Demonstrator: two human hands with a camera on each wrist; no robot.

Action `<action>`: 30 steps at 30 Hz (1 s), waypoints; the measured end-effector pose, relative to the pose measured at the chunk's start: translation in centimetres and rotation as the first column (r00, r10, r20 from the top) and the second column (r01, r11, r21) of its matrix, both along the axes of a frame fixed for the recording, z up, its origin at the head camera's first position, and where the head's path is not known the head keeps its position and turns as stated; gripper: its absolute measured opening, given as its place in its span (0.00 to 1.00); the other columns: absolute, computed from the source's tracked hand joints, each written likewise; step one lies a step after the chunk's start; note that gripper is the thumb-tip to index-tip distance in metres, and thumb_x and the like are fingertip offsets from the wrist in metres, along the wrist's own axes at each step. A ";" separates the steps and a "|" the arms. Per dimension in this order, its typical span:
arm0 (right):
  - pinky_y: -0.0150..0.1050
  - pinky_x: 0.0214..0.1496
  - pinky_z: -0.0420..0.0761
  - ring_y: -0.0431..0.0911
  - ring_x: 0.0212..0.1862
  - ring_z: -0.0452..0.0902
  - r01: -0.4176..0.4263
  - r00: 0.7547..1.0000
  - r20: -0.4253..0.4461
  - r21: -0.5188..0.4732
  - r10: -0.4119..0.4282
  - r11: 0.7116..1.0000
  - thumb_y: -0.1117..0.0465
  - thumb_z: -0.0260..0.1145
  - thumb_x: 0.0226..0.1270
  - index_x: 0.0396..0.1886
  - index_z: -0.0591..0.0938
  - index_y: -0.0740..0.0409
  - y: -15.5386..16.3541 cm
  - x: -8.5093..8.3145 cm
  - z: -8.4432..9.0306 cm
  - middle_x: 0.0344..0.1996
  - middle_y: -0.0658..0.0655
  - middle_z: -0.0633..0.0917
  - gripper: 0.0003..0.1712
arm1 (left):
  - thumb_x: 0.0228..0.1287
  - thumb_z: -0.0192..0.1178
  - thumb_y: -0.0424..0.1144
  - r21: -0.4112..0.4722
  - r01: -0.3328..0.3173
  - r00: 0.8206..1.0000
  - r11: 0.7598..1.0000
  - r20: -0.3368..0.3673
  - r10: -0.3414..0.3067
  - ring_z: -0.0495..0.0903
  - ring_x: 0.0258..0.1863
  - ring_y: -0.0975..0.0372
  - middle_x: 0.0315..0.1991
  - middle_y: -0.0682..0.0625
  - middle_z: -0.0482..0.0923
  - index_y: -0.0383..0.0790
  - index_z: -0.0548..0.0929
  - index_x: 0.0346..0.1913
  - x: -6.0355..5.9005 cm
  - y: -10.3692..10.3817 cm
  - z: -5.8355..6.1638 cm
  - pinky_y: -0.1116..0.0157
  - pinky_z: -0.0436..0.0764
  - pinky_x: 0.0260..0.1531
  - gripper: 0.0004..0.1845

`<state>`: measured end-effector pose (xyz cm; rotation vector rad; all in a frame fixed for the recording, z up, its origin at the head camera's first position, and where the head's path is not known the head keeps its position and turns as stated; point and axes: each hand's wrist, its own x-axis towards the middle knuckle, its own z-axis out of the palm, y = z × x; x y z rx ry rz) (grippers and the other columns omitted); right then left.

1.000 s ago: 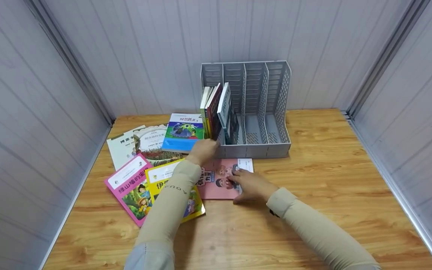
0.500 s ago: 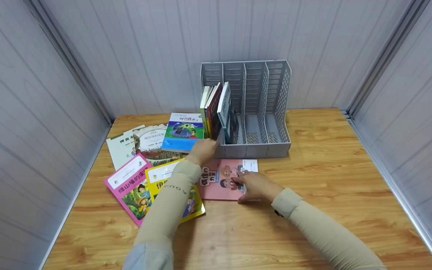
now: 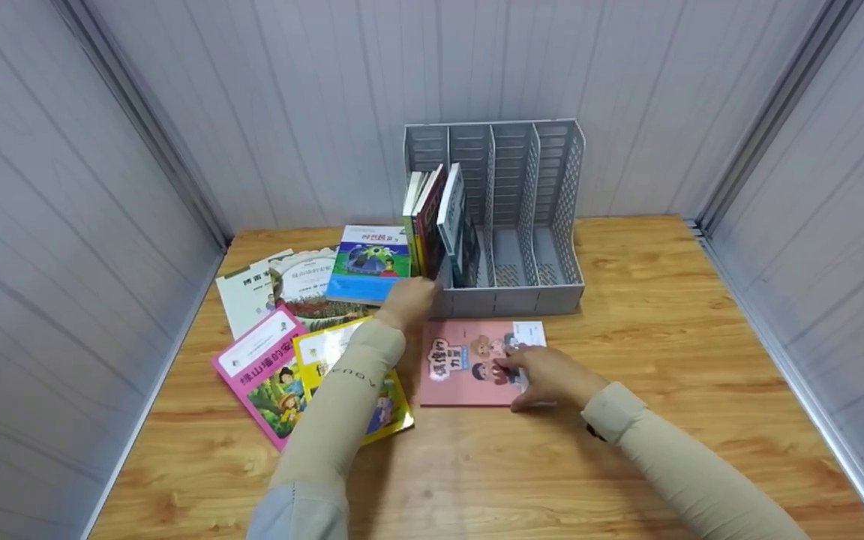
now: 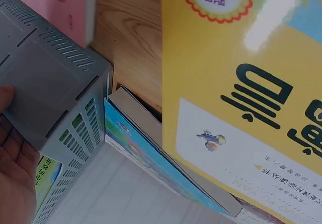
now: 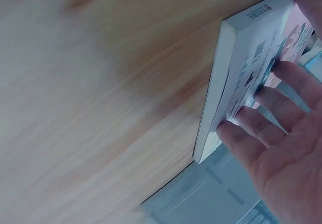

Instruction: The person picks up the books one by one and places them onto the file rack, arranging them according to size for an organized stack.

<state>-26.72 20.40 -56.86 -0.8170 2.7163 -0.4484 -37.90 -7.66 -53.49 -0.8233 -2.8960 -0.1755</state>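
Note:
A pink book with cartoon children on its cover lies flat on the table in front of the grey file rack. The right hand rests on its right part, fingertips spread on the cover and thumb at the near edge. From the right wrist view, those fingers reach over the book's white end. At the rack's front left corner, the left hand grips the low front wall, its fingertips hidden in the head view. The left wrist view shows the thumb against this wall.
Several books stand in the rack's left compartments, including a white-edged book. Left of the rack lie a blue-green book, a magenta book, a yellow book and paler ones. Panel walls enclose the table.
The pink book has slid to the right across the table under the right hand, coming out from beside the yellow book. The left hand has stayed at the rack's corner.

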 end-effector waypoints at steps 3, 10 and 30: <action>0.61 0.81 0.71 0.65 0.76 0.76 0.009 1.000 0.012 -0.009 -0.009 1.000 0.48 0.89 0.54 0.72 0.83 0.58 1.4 0.2 -0.1 0.72 0.65 0.82 0.46 | 0.76 0.58 0.27 -0.004 -0.008 1.000 1.000 0.002 0.008 0.92 0.42 0.42 0.42 0.36 0.92 0.33 0.90 0.48 -0.1 0.0 0.0 0.44 0.91 0.46 0.10; 0.62 0.80 0.72 0.66 0.76 0.75 0.000 1.000 0.026 0.000 0.000 1.000 0.48 0.89 0.54 0.72 0.83 0.58 3.8 0.7 0.2 0.76 0.65 0.79 0.47 | 0.74 0.58 0.26 0.023 0.022 0.999 0.999 -0.035 -0.021 0.91 0.39 0.38 0.40 0.34 0.91 0.31 0.89 0.44 -0.1 -0.1 -0.1 0.41 0.90 0.43 0.09; 0.62 0.74 0.78 0.65 0.66 0.81 0.079 0.996 -0.027 -0.030 -0.080 0.996 0.52 0.83 0.63 0.71 0.78 0.71 2.4 -3.7 1.9 0.62 0.70 0.85 0.43 | 0.77 0.57 0.28 -0.007 -0.013 1.000 1.000 0.009 0.013 0.92 0.41 0.42 0.42 0.37 0.92 0.32 0.90 0.47 -0.1 0.3 0.2 0.45 0.91 0.45 0.10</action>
